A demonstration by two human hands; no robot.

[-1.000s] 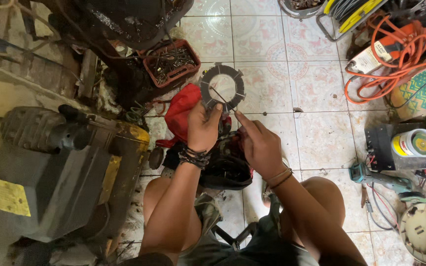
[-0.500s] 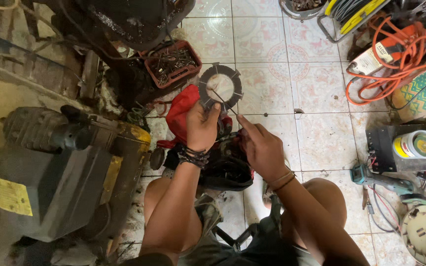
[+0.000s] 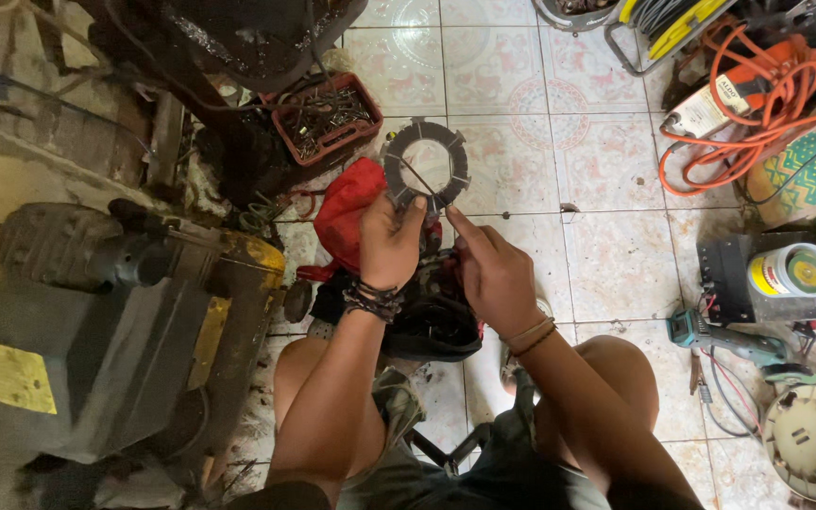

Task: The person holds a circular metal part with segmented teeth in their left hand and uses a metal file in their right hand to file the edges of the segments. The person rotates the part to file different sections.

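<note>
Here, the left hand [image 3: 391,241] gripped the ring [image 3: 426,164] at its six o'clock edge, red rag [image 3: 348,213] just beside at nine. The right hand [image 3: 493,274] sat at four o'clock, forefinger extended toward the ring, its other fingers curled loosely.

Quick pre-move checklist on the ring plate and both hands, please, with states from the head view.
1. Left hand grips the ring plate at its lower edge: ok.
2. Right hand has a fingertip at the plate's lower right rim: ok; actual contact cannot tell.
3. Plate held above the tiled floor, apart from the red parts tray: ok.
4. Red rag bunched against the left hand, crowding the grip: not ok.
5. Plate's teeth and wear: cannot tell.
6. Orange cord lies away from both hands: ok.
</note>
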